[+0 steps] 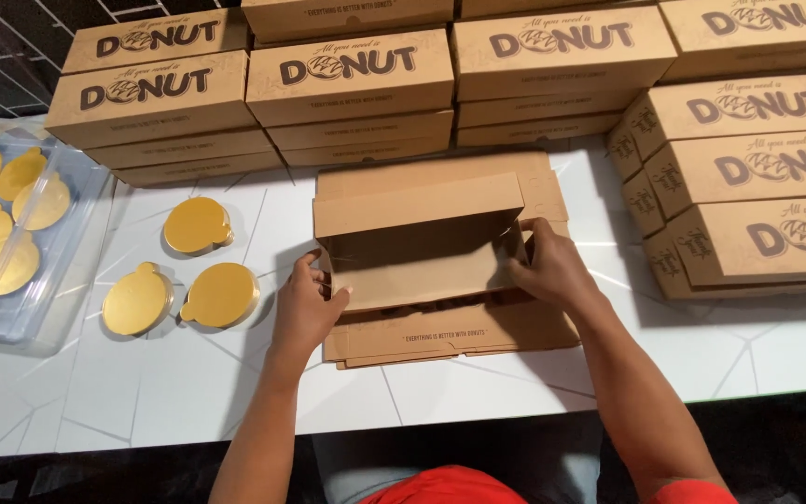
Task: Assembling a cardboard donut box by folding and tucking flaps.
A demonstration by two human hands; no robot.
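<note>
Two hands fold a brown cardboard box (422, 247) on a white table (188, 383). The left hand (308, 308) holds its left side. The right hand (548, 266) holds its right side. Three gold round cards (198, 224) lie nearby. Closed boxes (347, 75) are stacked behind.

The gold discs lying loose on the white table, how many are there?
3: one gold disc nearest the stacked boxes, two side by side below it. More lie in the clear tray.

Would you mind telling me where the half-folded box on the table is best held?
Probably by its two short ends, from left and right: the half-folded box lies open with raised side flaps, where the left hand and right hand already press.
</note>
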